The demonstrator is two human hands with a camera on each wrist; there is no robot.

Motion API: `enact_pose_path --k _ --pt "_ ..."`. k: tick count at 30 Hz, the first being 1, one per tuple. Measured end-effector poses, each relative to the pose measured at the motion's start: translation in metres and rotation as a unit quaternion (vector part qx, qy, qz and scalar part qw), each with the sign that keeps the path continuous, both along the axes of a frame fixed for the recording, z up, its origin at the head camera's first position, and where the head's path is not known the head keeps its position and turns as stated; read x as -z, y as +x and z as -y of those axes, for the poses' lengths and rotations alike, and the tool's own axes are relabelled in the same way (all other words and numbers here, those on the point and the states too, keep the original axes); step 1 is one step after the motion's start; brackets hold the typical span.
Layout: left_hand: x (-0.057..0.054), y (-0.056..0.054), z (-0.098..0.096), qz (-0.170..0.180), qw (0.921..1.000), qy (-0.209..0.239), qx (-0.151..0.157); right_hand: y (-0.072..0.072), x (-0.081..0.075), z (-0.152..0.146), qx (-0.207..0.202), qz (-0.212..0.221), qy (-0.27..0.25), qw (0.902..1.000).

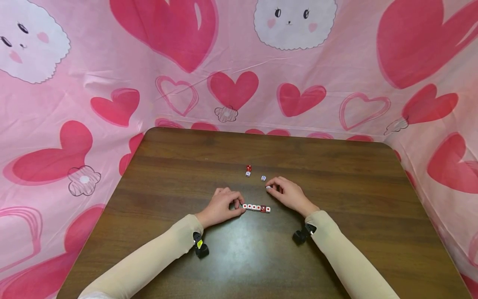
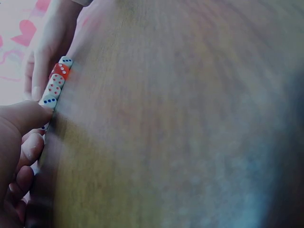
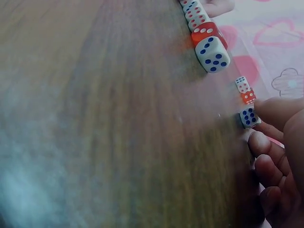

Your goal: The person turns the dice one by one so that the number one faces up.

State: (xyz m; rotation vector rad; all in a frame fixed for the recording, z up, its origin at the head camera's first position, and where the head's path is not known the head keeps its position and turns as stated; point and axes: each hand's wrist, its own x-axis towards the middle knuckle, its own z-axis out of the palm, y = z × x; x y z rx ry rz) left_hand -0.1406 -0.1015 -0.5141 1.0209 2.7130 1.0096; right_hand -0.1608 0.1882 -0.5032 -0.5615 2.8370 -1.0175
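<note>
A straight row of small white dice (image 1: 254,207) lies on the table, with one red die (image 1: 263,208) second from its right end. My left hand (image 1: 223,206) is at the row's left end, its thumb and a finger pinching the end die. Farther back, my right hand (image 1: 289,194) pinches a white die (image 1: 268,188) between thumb and fingertips. Just beyond those fingertips sits a loose white die (image 1: 263,178). In the right wrist view, a die with blue dots (image 3: 249,117) shows at the thumb tip, and the row's end die (image 3: 213,54) stands nearer the camera.
Behind the row, another red die (image 1: 249,167) and a white die (image 1: 248,174) sit close together. The brown wooden table (image 1: 336,249) meets a pink heart-printed cloth (image 1: 239,54) at its back and sides. A small black device is strapped at each wrist.
</note>
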Motion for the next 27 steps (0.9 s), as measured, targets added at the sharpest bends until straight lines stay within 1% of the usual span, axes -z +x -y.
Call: enact_pose_path --k 6,12,18,22,27 --pt "-0.002 0.001 0.000 -0.015 0.9998 0.010 0.001 -0.001 0.000 0.000 -0.001 0.009 -0.001 1.0000" --pt "-0.002 0.001 0.000 -0.015 0.9998 0.013 0.002 -0.001 -0.001 -0.001 -0.005 0.016 -0.004 0.9998" --pt "-0.001 0.001 0.002 -0.014 0.9998 0.015 0.003 0.000 0.001 -0.004 -0.011 0.017 -0.035 0.9992" --pt "0.000 0.000 0.002 -0.014 0.9998 0.014 0.004 0.005 0.001 -0.005 -0.026 0.001 -0.035 0.9990" --pt "-0.001 0.000 0.002 -0.009 0.9999 0.012 0.007 0.014 -0.003 -0.006 -0.050 -0.020 -0.007 0.9985"
